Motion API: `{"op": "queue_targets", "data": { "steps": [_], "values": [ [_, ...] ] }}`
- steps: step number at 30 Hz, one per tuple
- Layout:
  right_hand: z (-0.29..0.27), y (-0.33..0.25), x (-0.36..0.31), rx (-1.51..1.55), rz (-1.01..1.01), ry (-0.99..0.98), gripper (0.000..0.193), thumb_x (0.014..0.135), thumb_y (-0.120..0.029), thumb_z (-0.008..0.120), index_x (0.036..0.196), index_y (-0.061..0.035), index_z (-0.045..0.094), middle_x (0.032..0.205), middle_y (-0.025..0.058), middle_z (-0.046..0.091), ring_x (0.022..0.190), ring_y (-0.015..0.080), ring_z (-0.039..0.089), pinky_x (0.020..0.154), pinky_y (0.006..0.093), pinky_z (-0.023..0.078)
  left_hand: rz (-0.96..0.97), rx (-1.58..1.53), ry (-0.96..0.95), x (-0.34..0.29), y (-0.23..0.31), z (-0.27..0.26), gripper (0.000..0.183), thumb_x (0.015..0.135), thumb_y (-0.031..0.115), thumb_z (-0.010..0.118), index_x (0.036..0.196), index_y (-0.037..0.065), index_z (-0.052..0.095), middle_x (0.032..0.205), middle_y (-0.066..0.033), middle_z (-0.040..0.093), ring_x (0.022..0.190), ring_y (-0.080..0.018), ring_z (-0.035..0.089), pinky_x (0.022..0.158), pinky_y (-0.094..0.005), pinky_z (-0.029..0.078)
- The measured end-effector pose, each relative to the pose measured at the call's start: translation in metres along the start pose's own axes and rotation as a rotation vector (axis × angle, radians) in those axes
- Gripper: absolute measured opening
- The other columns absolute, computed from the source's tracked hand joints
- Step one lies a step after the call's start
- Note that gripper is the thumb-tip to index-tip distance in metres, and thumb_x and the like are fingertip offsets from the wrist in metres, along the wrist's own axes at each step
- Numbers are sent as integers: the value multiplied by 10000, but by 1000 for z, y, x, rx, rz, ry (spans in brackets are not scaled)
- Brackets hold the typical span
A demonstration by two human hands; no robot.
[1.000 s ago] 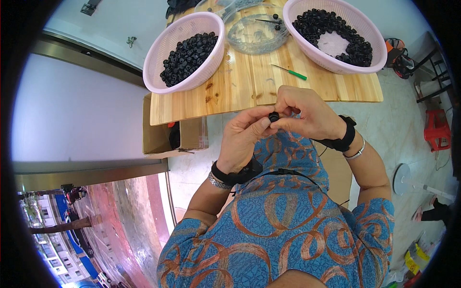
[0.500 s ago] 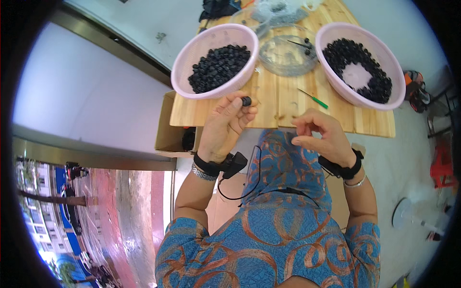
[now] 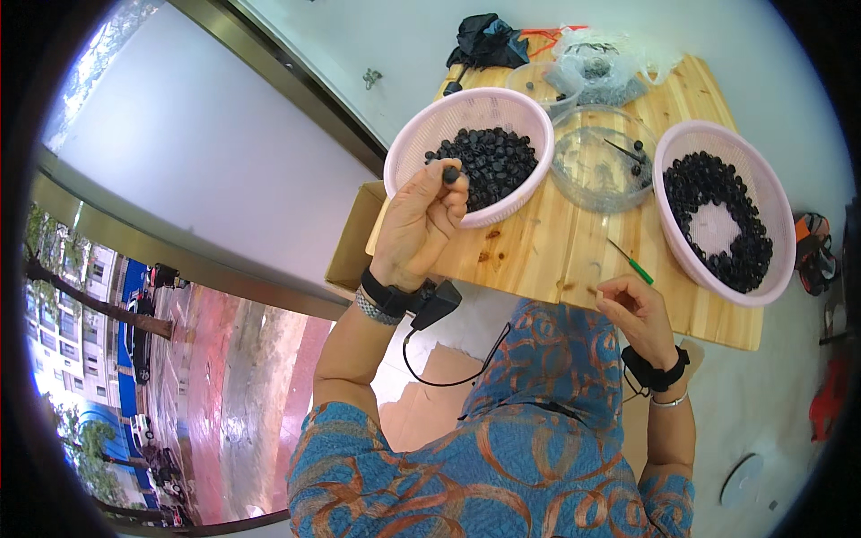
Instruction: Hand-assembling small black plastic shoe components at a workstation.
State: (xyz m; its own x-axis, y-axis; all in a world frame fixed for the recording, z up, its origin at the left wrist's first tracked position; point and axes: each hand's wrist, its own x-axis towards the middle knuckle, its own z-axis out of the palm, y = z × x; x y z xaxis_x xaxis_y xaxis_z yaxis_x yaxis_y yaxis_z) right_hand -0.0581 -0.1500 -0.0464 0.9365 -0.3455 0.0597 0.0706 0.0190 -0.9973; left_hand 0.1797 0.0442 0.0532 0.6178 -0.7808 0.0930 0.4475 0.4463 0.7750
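My left hand [image 3: 420, 215] is raised at the near edge of the left pink basket [image 3: 401, 170]. Between its thumb and fingers sits a small round black plastic cap [image 3: 450, 175]. Many similar black pieces [image 3: 493, 161] fill the bottom of that basket. My right hand [image 3: 639, 316] hovers over the table's front edge, fingers loosely curled and thumb a little apart, with nothing visible in it. Just beyond it lies a thin screwdriver with a green handle [image 3: 639, 271]. The right pink basket [image 3: 778, 260] holds black ring-like pieces [image 3: 753, 255] heaped around a bare middle.
Between the baskets stands a round clear tray [image 3: 583, 184] with a dark thin tool and a few black pieces. Behind it are a smaller clear tub [image 3: 529, 85], clear plastic bags [image 3: 605, 76] and a black bag [image 3: 487, 43]. A cardboard box [image 3: 354, 238] stands left of the wooden table [image 3: 529, 260].
My left hand has lifted the cap toward the left basket, now overlapping its near rim. My right hand's thumb and fingers have drawn closer together. The whole view has shifted and tilted.
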Motion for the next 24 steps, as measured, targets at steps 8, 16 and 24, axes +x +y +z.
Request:
{"op": "queue_targets", "data": {
  "steps": [8, 16, 24],
  "values": [
    [-10, 10, 5, 29, 88, 29, 109, 820, -68, 635, 895, -13, 577, 726, -39, 516, 608, 23, 445, 521, 164, 357, 28, 152, 112, 26, 14, -3, 257, 940, 198, 466, 1068, -14, 532, 918, -106, 595, 775, -120, 578, 682, -197, 517],
    [-10, 10, 8, 40, 26, 0, 108, 806, -50, 644, 891, -15, 588, 731, -9, 527, 608, 47, 478, 521, 173, 376, -75, 603, 135, 61, 37, -19, 193, 919, 120, 487, 1057, 9, 566, 984, -65, 612, 852, -108, 590, 750, -217, 499],
    [-17, 11, 12, -250, -133, -25, 168, 756, -74, 690, 880, -12, 594, 697, 27, 528, 562, 83, 479, 495, 212, 377, -73, 1789, -219, 138, 67, -12, 182, 849, 35, 498, 957, 40, 645, 912, -48, 647, 808, -121, 572, 734, -251, 458]
  ]
}}
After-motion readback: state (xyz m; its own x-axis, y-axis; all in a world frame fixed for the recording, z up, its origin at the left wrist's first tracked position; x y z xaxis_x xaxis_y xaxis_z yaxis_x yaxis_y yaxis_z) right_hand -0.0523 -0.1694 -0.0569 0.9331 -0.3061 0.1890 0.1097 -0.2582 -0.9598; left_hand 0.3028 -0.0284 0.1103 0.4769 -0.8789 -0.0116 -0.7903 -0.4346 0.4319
